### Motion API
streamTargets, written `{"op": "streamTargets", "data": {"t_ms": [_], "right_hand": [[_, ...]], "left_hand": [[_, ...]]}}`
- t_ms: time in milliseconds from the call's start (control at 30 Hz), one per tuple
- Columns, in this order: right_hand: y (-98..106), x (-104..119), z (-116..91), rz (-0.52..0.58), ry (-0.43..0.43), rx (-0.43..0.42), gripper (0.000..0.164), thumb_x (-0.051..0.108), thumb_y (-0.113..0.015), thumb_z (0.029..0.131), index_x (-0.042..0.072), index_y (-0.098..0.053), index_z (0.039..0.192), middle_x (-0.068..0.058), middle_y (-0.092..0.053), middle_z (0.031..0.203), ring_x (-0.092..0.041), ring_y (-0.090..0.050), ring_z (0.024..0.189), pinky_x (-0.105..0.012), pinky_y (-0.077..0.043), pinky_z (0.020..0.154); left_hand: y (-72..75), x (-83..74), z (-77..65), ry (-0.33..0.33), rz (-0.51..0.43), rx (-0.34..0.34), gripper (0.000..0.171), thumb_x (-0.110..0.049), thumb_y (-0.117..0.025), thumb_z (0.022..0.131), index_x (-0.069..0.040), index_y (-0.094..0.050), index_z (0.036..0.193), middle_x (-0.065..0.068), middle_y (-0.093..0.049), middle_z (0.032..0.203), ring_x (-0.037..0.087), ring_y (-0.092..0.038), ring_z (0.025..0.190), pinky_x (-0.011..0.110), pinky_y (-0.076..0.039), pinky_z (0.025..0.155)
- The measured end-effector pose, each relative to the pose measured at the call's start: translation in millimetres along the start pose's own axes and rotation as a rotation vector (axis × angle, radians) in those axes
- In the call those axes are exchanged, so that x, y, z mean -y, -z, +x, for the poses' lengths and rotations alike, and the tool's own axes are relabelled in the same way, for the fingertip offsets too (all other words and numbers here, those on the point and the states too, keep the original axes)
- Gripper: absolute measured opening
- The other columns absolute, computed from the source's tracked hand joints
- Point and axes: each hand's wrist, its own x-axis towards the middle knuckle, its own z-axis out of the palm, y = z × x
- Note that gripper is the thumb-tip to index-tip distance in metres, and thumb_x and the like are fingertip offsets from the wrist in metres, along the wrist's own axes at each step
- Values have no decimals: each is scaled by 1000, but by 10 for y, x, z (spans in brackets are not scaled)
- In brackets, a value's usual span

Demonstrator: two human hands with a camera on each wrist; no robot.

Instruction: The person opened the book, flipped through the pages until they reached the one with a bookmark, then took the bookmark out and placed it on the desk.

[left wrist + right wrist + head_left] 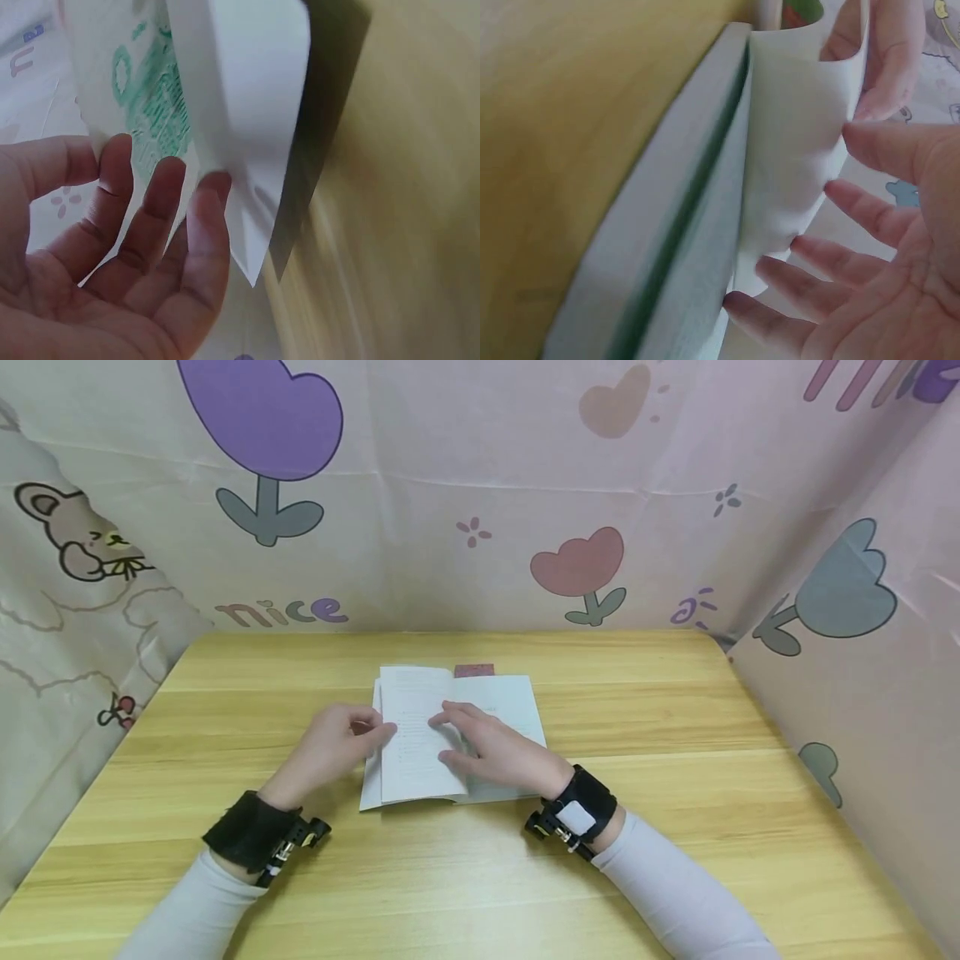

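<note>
An open paperback book (513, 697) lies on the wooden table in the head view. My left hand (330, 743) pinches the outer edge of a left-side page (416, 689) between thumb and index finger. Beneath its other fingers in the left wrist view is a white sheet (251, 82), beside a page with a green printed picture (157, 105). My right hand (502, 752) lies over the book near the centre fold, its fingers spread. Seen from the right wrist, its fingertips touch a curved page (795, 127), and the left hand (892, 60) shows behind that page.
A dark red flat piece (474, 671) sticks out past the book's far edge. The wooden table (637, 710) extends around the book. Printed cloth (420, 560) hangs behind the table and along both sides.
</note>
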Motion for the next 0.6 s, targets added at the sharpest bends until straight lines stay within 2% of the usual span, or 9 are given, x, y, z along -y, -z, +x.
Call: {"op": "streamTargets", "data": {"t_ms": [133, 300, 600], "right_hand": [[-16, -7, 0, -19, -29, 68, 51, 39, -55, 97, 15, -47, 142, -12, -23, 155, -21, -29, 136, -36, -31, 105], [-27, -8, -7, -25, -43, 83, 55, 41, -56, 96, 16, -44, 144, -11, -23, 155, -21, -29, 137, -38, -31, 105], [-84, -33, 0, -75, -44, 109, 58, 42, -57, 96, 20, -42, 147, -10, -22, 155, -20, -26, 138, -35, -27, 108]], "left_hand": [[73, 30, 5, 33, 31, 11, 24, -30, -62, 93, -14, -66, 77, 4, -64, 78, 20, -58, 75, 34, -45, 65], [138, 72, 10, 54, 64, 25, 24, -29, -63, 92, -14, -65, 74, 0, -65, 81, 20, -59, 81, 35, -46, 71], [148, 138, 12, 38, 127, 80, 23, -24, -66, 90, -13, -64, 70, 4, -61, 69, 19, -52, 62, 32, -42, 58]]}}
